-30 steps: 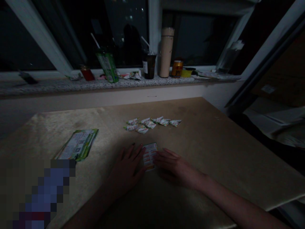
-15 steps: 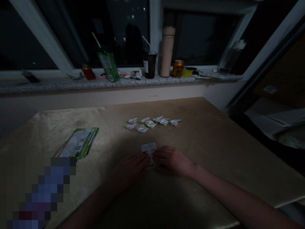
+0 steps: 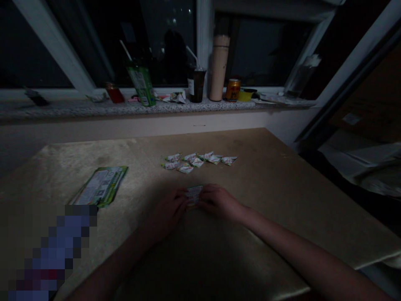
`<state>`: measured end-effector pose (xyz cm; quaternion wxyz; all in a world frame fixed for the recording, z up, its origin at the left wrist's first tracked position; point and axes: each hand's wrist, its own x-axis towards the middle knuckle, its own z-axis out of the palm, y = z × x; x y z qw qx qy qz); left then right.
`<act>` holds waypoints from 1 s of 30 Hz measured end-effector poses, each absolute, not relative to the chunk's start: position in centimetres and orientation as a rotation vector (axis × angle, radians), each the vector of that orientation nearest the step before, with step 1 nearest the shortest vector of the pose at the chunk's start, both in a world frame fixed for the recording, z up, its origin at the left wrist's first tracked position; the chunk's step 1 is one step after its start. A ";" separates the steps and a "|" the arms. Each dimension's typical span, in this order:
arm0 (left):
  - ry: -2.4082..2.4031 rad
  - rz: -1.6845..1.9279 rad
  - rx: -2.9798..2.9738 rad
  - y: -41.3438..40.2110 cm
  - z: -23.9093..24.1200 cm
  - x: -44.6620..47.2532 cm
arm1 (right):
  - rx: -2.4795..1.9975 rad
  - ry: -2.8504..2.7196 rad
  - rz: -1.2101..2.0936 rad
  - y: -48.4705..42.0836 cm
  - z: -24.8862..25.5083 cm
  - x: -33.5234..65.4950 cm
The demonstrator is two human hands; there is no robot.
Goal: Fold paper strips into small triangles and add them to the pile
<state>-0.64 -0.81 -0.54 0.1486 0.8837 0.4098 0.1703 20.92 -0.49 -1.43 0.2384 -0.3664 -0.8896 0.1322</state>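
A small printed piece of wrapper lies flat on the table, its visible part wider than tall. My left hand closes on its left edge with curled fingers. At the right edge, my right hand pinches it the same way, fingertips partly hidden. Beyond my hands sits a loose group of several small folded wrapper pieces, white with green and pointed at the corners. To the left lies a pile of flat green-and-white printed wrappers.
Behind the tan table runs a speckled windowsill. On it stand a green cup, a dark cup with a straw, a pink flask, a gold can and a red jar. A blurred-out patch covers the lower left.
Both hands have shifted slightly away from me. The wrapper piece between them now shows a shorter shape, its near part folded up or covered. The other pieces stay put.
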 end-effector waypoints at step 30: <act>1.227 0.272 2.823 -6.5 -1.6 0.4 | -1.324 -2.018 0.545 -0.2 -2.7 19.2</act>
